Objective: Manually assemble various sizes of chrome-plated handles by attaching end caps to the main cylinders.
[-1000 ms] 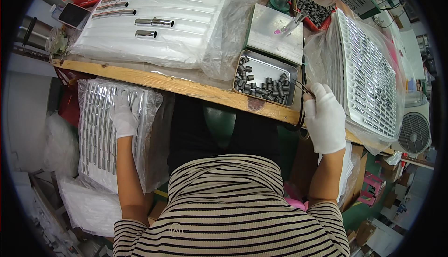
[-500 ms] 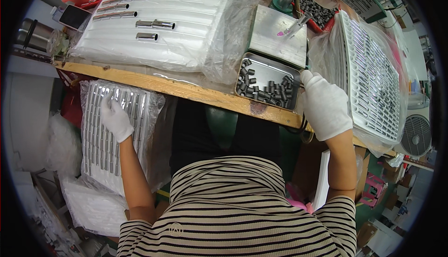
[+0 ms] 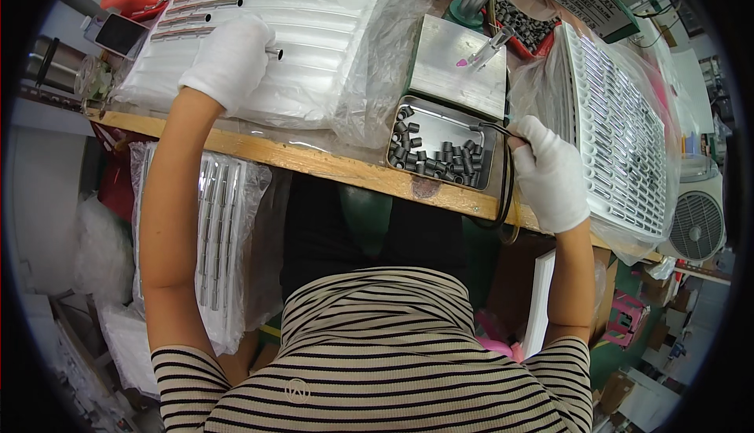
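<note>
My left hand [image 3: 232,60], in a white glove, is over the white foam tray [image 3: 314,71] on the bench. Its fingers are closed round a shiny metal tube [image 3: 276,54], whose dark open end sticks out on the right; most of the tube is hidden. Several similar tubes [image 3: 212,2] lie in the tray's grooves beyond the hand. My right hand [image 3: 551,172], also gloved, grips a thin dark pen-like tool [image 3: 496,127] beside a shallow metal tin [image 3: 436,111]. The tool points left over the tin's right side. Small dark grey cylinders [image 3: 452,162] lie in the tin.
A metal block with a clear pointed fitting [image 3: 487,46] stands behind the tin. Red bins [image 3: 522,20] of small dark parts are farther back. A filled tray [image 3: 620,134] leans at right; another bagged tray [image 3: 216,229] is below the bench edge at left.
My left hand has moved up from the lower bagged tray to the foam tray on the bench and closed round a tube. The right hand's tool now shows over the tin.
</note>
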Tool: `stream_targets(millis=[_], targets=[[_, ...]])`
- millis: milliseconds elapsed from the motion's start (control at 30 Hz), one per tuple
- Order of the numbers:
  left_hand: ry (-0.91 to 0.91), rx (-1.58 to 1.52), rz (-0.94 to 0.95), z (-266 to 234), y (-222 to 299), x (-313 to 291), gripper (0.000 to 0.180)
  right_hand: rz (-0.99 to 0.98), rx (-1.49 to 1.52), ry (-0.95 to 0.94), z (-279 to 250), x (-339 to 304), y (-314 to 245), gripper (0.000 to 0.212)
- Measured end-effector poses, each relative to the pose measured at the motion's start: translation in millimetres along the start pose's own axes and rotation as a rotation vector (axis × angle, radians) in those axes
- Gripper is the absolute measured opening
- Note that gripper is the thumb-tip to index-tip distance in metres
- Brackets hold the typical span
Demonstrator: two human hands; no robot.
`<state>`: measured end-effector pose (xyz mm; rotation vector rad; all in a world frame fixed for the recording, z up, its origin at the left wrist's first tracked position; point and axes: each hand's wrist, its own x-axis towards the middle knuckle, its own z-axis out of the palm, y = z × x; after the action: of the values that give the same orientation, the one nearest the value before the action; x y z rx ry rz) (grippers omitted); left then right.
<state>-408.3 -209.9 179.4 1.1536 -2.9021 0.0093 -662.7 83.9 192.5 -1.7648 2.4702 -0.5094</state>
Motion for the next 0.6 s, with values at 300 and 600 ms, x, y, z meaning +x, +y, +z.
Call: stream_targets(millis=[300,600], targets=[[0.100,-0.552,0.207,5,40,-31,0.025,0.124,0.531,0.131,2,-27,-3,0.012],[-0.241,-1.350,0.203,-17,143,-81,0.028,-0.090,0.593,0.074,-10,-32,-19,0.015]])
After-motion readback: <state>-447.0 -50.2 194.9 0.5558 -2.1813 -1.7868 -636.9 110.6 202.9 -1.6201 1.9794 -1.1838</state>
